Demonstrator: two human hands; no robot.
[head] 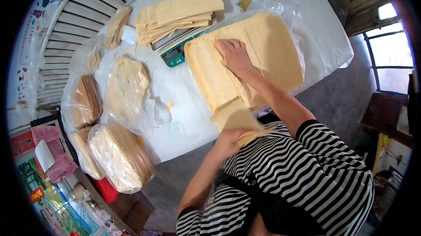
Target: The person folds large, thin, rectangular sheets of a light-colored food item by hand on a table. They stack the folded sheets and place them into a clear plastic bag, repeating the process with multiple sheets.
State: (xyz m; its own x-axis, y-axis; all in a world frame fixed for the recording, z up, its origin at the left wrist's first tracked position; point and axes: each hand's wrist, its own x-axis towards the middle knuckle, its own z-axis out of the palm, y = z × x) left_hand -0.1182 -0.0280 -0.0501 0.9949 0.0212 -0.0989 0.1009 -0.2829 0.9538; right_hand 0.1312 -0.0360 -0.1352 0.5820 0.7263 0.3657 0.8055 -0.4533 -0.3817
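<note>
A broad stack of thin pale-yellow sheets (pixel 276 48), which look like bean curd skin, lies on a plastic bag in front of me. My right hand (pixel 234 53) rests palm down on the stack, fingers curled near the raised edge of an upper layer; whether it pinches that layer is hidden. Nearer my body, at the stack's front edge, my left hand (pixel 227 142) grips a loose yellow sheet piece (pixel 235 116). That hand and the piece's right end are motion-blurred. Behind the stack, a green digital scale (pixel 174 56) carries a pile of folded sheets (pixel 179 9).
The white-covered table (pixel 184 117) holds bagged sheets (pixel 126 88) at left and a large bagged bundle (pixel 120 157) at its near-left corner. Brown sheet bundles (pixel 86 101) stand along the left edge, beside a slatted white rail (pixel 88 5). A small scrap (pixel 244 3) lies at the back.
</note>
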